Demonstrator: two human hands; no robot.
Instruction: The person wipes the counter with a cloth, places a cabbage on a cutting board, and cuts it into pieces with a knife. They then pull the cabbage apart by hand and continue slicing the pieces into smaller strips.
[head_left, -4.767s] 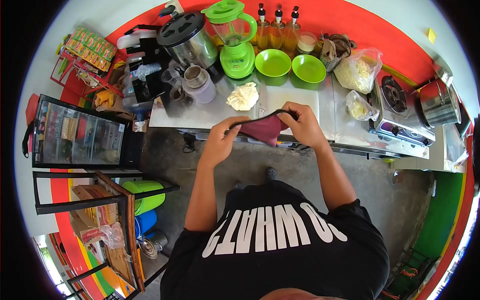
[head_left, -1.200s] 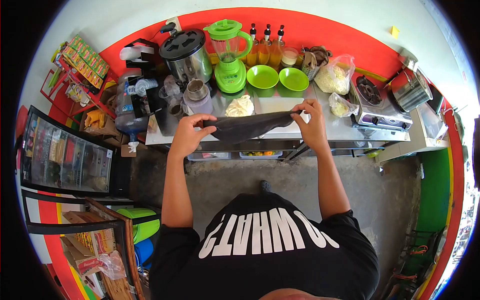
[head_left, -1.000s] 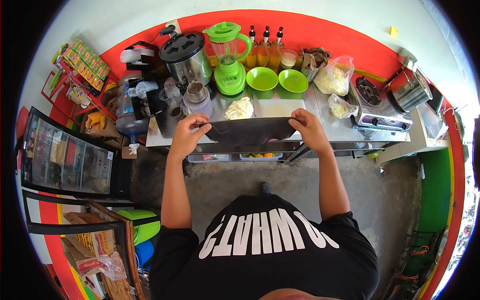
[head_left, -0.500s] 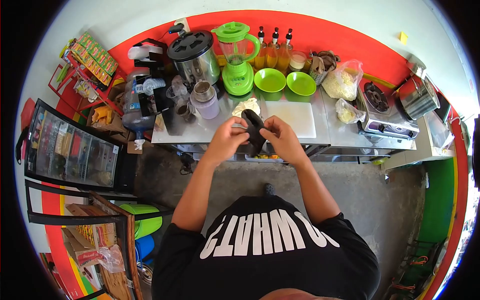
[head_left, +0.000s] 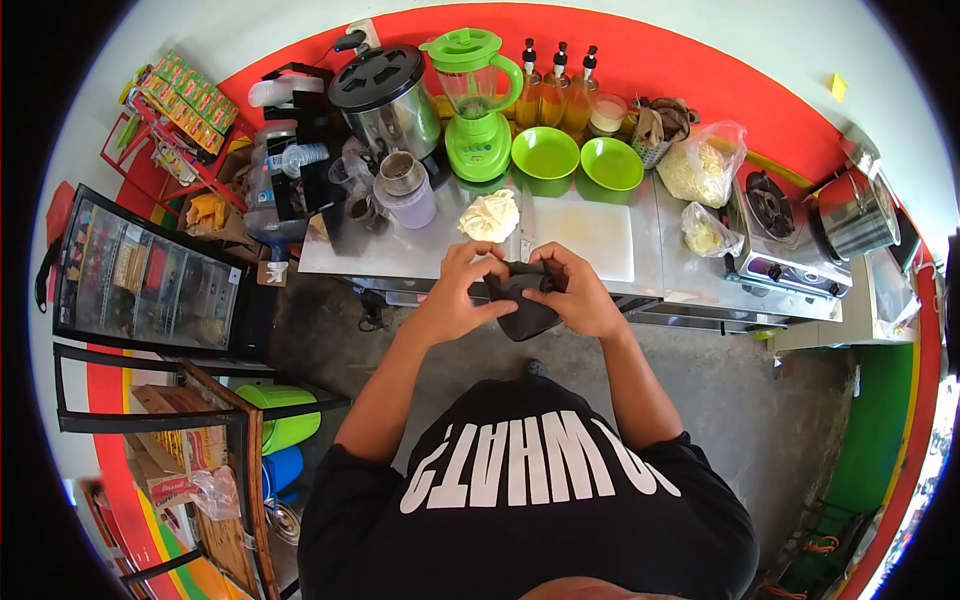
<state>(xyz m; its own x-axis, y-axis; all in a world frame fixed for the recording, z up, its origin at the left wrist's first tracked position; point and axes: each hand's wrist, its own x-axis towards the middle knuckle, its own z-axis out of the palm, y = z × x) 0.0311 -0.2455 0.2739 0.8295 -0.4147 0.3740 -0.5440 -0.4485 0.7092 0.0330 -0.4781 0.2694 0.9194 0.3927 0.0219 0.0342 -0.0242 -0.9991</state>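
Between my hands, over the front edge of the steel counter (head_left: 420,265), hangs a black, soft, pouch-like item (head_left: 530,322). Its exact kind is not clear. My left hand (head_left: 468,295) grips its left side with thumb and fingers. On the other side my right hand (head_left: 583,297) pinches its upper right edge, thumb on the front. Just beyond my fingers lies a crumpled whitish bundle (head_left: 488,216). A white cutting board (head_left: 590,235) is to its right, with what looks like a knife (head_left: 527,222) at the board's left edge.
A green blender (head_left: 477,145), two green bowls (head_left: 545,157) and several pump bottles (head_left: 553,95) line the back. A steel urn (head_left: 395,115) and a lilac container (head_left: 406,205) stand left. Bags of shredded food (head_left: 700,170) and a gas stove (head_left: 785,255) are at right.
Both hands have come down and nearer my body with the black item. It has turned from a narrow upright shape to a wider, spread one. The whitish bundle now shows fully.
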